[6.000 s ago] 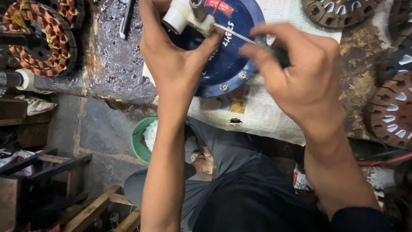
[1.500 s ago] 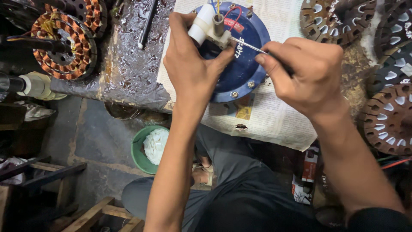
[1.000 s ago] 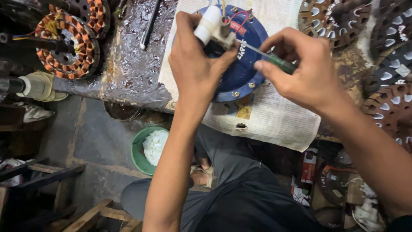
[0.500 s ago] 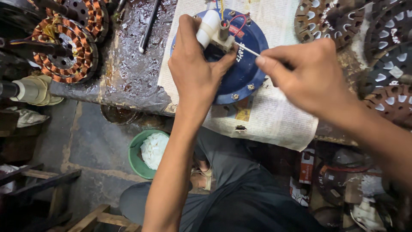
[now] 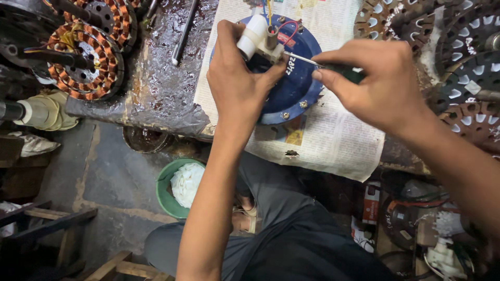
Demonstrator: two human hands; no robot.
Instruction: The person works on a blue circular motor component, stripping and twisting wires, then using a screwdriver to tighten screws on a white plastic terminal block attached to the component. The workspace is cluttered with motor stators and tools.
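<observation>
From the head camera I look down on my left hand (image 5: 237,86), its grip closed around a small white cylinder (image 5: 252,36) with a grey fitting at its side, held over the blue round motor housing (image 5: 297,83). My right hand (image 5: 377,86) has its grip pinched tight on a green-handled screwdriver (image 5: 333,65), whose thin metal shaft runs leftward until its tip meets the grey fitting beside the white cylinder. Red, blue and yellow wires rise from the housing just behind the cylinder.

The blue housing lies on a sheet of newspaper (image 5: 333,140) spread over the table (image 5: 156,93), whose bare part to the left is dark, wet-looking and stained. The paper's near edge hangs over the table's front. A slim metal rod (image 5: 183,31) lies on the stained surface near the paper's left edge. Farther left stand copper-wound stators (image 5: 86,65), one beside another. To the right of the paper, stamped metal rotor discs (image 5: 469,78) with rows of slots overlap each other, well apart from the housing.

Below the table edge, a green bowl (image 5: 165,190) holding something white sits on the floor, next to my knees in dark clothing. A cream-coloured cylinder (image 5: 44,112) lies at the far left, and wooden slats (image 5: 52,224) show in the lower left corner.
</observation>
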